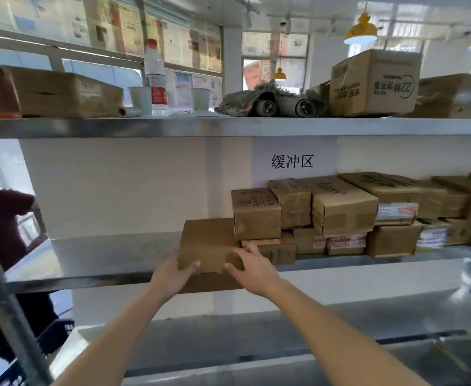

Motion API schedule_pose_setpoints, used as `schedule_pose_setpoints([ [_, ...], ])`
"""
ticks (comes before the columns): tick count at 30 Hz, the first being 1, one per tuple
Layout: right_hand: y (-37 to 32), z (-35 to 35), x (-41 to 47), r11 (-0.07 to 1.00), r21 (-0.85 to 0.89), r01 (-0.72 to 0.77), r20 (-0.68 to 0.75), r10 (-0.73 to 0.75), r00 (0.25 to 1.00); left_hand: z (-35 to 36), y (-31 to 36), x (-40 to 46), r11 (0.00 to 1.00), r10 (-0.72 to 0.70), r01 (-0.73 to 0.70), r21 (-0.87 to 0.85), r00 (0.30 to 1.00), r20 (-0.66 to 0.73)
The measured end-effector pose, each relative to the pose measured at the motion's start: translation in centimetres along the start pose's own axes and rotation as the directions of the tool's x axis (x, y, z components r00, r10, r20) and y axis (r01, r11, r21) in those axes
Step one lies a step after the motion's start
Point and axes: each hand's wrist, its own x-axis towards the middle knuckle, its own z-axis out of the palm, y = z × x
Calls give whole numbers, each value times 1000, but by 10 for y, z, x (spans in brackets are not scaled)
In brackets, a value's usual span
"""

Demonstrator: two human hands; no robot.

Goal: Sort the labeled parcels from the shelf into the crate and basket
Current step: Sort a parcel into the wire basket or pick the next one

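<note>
A plain brown cardboard parcel (207,243) sits at the left end of the parcel row on the middle steel shelf (103,260), its front edge reaching the shelf lip. My left hand (173,277) grips its lower left corner, thumb on the front face. My right hand (252,267) holds its lower right side, fingers curled against the box. To the right, several stacked labeled parcels (343,207) fill the shelf. Neither crate nor basket is in view.
The top shelf (228,126) carries a bottle (155,76), paper cups, rolled rags and cardboard boxes (373,84). A person in dark clothes (0,232) stands at the left behind a steel upright (8,316). A lower steel surface (284,330) lies below.
</note>
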Motion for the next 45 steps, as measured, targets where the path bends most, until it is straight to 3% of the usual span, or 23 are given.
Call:
schedule_pose_setpoints([
  [5, -35, 25, -1, 985, 93, -143, -37, 147, 988, -13, -30, 10, 994, 15, -5, -112, 996, 90],
  [14, -94, 67, -15, 955, 235, -184, -107, 213, 971, -53, -95, 6, 909, -28, 117, -400, 975, 222],
  [19, -109, 81, -26, 946, 272, -176, -156, 223, 962, -64, -118, -2, 880, -62, 166, -444, 969, 238],
  [23, -120, 80, -36, 909, 393, -141, -220, 242, 945, -81, -120, -11, 874, 12, 82, -479, 982, 189],
  [27, -118, 77, -50, 782, 615, -98, -290, 341, 894, -88, -118, -21, 800, 148, 31, -599, 957, 249],
  [32, -124, 56, -61, 783, 617, -76, -344, 356, 869, -91, -91, -39, 743, 238, -28, -668, 945, 225],
  [35, -121, 38, -70, 769, 639, -30, -390, 357, 849, -86, -60, -50, 619, 248, 42, -784, 937, 246],
  [38, -109, 20, -86, 778, 628, -1, -439, 356, 825, -78, -28, -63, 558, 284, 88, -825, 914, 289],
  [45, -72, -26, -138, 832, 544, -113, -438, 396, 807, -35, 42, -92, 469, 340, 99, -877, 897, 283],
])
